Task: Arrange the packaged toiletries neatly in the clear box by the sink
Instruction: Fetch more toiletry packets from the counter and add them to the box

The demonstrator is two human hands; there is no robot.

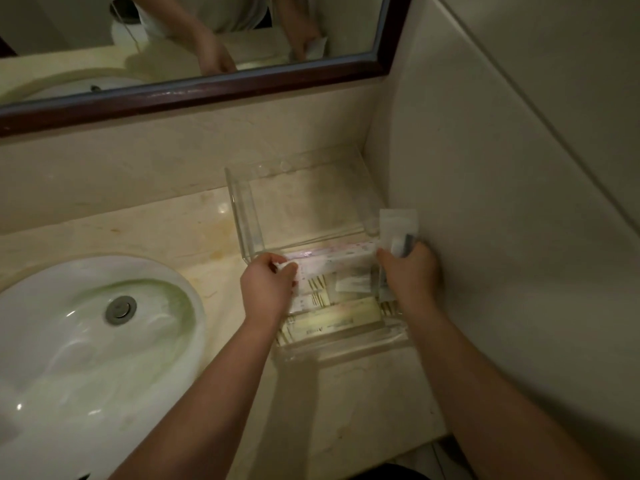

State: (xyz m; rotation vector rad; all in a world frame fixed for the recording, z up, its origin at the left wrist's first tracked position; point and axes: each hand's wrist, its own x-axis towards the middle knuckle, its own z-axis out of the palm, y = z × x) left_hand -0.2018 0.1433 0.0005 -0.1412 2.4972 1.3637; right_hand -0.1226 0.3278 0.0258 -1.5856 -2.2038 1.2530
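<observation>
A clear box (242, 209) stands on the marble counter in the corner by the right wall. Its far half is bare; several flat white and striped toiletry packets (332, 306) lie in its near half. My left hand (268, 289) pinches the left end of a long white packet (332, 258) lying across the box. My right hand (410, 271) holds a small white sachet (398, 226) upright at the box's right wall, against the tiled wall.
A white basin (69, 341) with a metal drain (120, 309) fills the left of the counter (138, 230). A dark-framed mirror (207, 88) hangs above the backsplash. The tiled wall (502, 202) closes off the right side. The counter's front edge runs near my forearms.
</observation>
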